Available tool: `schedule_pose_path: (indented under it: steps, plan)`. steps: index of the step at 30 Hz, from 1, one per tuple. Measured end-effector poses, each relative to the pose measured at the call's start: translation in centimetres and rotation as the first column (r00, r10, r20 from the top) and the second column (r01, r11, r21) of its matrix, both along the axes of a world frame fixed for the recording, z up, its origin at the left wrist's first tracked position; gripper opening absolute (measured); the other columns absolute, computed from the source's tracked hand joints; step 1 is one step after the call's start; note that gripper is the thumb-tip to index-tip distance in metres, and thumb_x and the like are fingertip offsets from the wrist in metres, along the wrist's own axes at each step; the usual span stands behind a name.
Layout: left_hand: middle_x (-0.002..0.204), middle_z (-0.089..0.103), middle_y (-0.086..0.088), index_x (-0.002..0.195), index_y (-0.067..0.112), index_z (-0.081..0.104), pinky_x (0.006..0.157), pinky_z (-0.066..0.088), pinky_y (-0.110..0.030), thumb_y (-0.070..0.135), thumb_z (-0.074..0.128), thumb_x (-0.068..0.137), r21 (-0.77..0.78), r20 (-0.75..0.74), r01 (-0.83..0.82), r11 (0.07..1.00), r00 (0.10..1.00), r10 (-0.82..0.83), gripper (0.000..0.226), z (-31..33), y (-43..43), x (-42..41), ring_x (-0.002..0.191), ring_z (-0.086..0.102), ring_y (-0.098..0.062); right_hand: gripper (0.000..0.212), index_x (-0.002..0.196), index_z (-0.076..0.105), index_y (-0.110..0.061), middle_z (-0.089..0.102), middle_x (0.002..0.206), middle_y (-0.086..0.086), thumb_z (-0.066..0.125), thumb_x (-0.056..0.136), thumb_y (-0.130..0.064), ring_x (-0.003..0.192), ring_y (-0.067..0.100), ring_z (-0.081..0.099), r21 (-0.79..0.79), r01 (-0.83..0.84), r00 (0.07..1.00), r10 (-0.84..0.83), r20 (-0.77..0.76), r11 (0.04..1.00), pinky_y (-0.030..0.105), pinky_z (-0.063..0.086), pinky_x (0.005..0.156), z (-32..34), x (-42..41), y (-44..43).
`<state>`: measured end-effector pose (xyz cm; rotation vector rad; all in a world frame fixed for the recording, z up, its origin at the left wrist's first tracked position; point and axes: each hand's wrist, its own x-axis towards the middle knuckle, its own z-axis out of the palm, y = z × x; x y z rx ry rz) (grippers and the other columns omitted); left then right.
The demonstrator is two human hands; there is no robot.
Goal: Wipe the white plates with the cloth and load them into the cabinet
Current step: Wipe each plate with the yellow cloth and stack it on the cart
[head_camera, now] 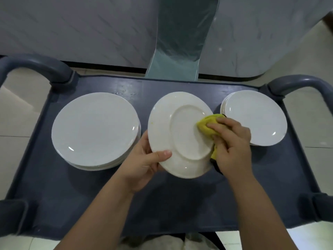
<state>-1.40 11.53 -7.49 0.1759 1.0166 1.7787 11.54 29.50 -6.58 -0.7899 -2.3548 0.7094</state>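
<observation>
I hold a white plate (pixel 180 134) upside down above the middle of a dark blue cart tray (pixel 162 204). My left hand (pixel 144 163) grips its lower left rim, thumb on the underside. My right hand (pixel 232 141) clutches a yellow cloth (pixel 209 125) and presses it against the plate's foot ring on the right side. A tall stack of white plates (pixel 93 130) sits on the tray to the left. A smaller stack of white plates (pixel 255 116) sits to the right, partly behind my right hand.
The cart has grey-blue handles at the left (pixel 36 67) and right (pixel 302 87). Beyond it stands a marble-patterned wall with a glassy blue-green strip (pixel 180 42). Pale floor tiles show on both sides of the cart.
</observation>
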Motion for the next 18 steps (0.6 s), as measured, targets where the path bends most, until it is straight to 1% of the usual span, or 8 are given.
schedule_pose_path:
  steps: [2, 5, 7, 9, 11, 14, 16, 18]
  plan:
    - [0.124, 0.066, -0.005, 0.131, 0.028, 0.051, 0.077, 0.058, -0.040, -0.002, 0.069, 0.072, -0.022, -0.031, 0.052, 0.998, 0.998, -0.053, 0.068, -0.1, 0.2, 0.3, 0.111, 0.065, -0.025, 0.033, 0.114, 0.070, -0.023, 0.053, 0.126, -0.008, 0.060, 0.089, -0.004, 0.108, 0.017, 0.040, 0.010, 0.024, 0.999, -0.023, -0.033, 1.000, 0.027, 0.036, 0.101, 0.5, -1.7, -0.7]
    - [0.118, 0.069, -0.006, 0.128, 0.024, 0.053, 0.079, 0.059, -0.038, -0.009, 0.072, 0.071, -0.014, -0.018, -0.066, 0.998, 0.998, 0.066, 0.068, -0.1, 0.8, 0.0, 0.106, 0.067, -0.025, 0.034, 0.116, 0.069, -0.022, 0.053, 0.128, -0.007, 0.052, 0.090, -0.008, 0.107, 0.014, 0.043, 0.082, -0.209, 0.976, 0.213, -0.044, 0.975, 0.023, 0.033, 0.101, -0.1, -2.3, -3.5]
    - [0.110, 0.072, -0.004, 0.123, 0.020, 0.054, 0.076, 0.059, -0.034, -0.010, 0.068, 0.071, 0.002, -0.015, -0.150, 0.989, 0.989, 0.150, 0.062, 0.0, 1.0, -0.6, 0.100, 0.069, -0.022, 0.040, 0.113, 0.071, -0.020, 0.055, 0.128, -0.007, 0.048, 0.087, -0.001, 0.101, 0.016, 0.044, 0.058, -0.251, 0.966, 0.254, -0.043, 0.966, 0.019, 0.032, 0.098, -1.2, -1.1, -4.7]
    - [0.111, 0.072, -0.003, 0.123, 0.020, 0.054, 0.072, 0.059, -0.035, -0.011, 0.069, 0.071, 0.004, -0.010, -0.144, 0.990, 0.989, 0.144, 0.063, 0.1, 1.0, -1.2, 0.101, 0.069, -0.021, 0.044, 0.109, 0.072, -0.016, 0.056, 0.126, -0.006, 0.050, 0.082, 0.010, 0.097, 0.022, 0.046, 0.008, -0.162, 0.986, 0.162, -0.042, 0.987, 0.017, 0.031, 0.098, -1.8, 0.3, -4.1]
    - [0.118, 0.069, -0.004, 0.129, 0.023, 0.053, 0.071, 0.058, -0.038, -0.005, 0.067, 0.070, -0.013, -0.016, -0.069, 0.998, 0.997, 0.069, 0.066, 0.0, 0.9, -1.2, 0.106, 0.067, -0.024, 0.042, 0.107, 0.072, -0.013, 0.055, 0.124, -0.006, 0.055, 0.081, 0.015, 0.102, 0.026, 0.046, -0.052, 0.002, 0.999, -0.004, -0.037, 0.999, 0.016, 0.031, 0.100, -1.8, 0.7, -2.3]
    - [0.119, 0.068, -0.002, 0.125, 0.030, 0.055, 0.073, 0.058, -0.036, -0.003, 0.070, 0.070, -0.036, -0.071, 0.082, 0.996, 0.994, -0.084, 0.065, -0.2, 1.0, -0.2, 0.107, 0.067, -0.023, 0.032, 0.111, 0.071, -0.017, 0.057, 0.124, -0.003, 0.059, 0.088, 0.001, 0.108, 0.022, 0.044, -0.107, 0.172, 0.983, -0.177, -0.042, 0.979, 0.025, 0.036, 0.101, -0.3, -1.3, -0.7]
    - [0.116, 0.070, -0.003, 0.122, 0.030, 0.057, 0.072, 0.058, -0.036, -0.003, 0.071, 0.070, -0.032, -0.096, 0.073, 0.997, 0.992, -0.076, 0.063, -0.1, 1.1, 0.3, 0.104, 0.068, -0.022, 0.033, 0.115, 0.070, -0.019, 0.056, 0.126, -0.004, 0.058, 0.088, -0.005, 0.107, 0.020, 0.045, -0.025, 0.048, 0.997, -0.050, -0.056, 0.999, 0.030, 0.037, 0.100, 0.5, -2.8, -2.0]
    - [0.116, 0.070, -0.008, 0.124, 0.022, 0.055, 0.076, 0.059, -0.037, -0.004, 0.070, 0.070, -0.022, -0.081, -0.030, 0.999, 0.996, 0.028, 0.062, 0.1, 1.2, 0.0, 0.104, 0.068, -0.025, 0.036, 0.118, 0.069, -0.022, 0.053, 0.128, -0.007, 0.055, 0.088, -0.004, 0.109, 0.017, 0.045, 0.049, -0.170, 0.982, 0.174, -0.073, 0.984, 0.027, 0.035, 0.101, 0.4, -2.8, -3.6]
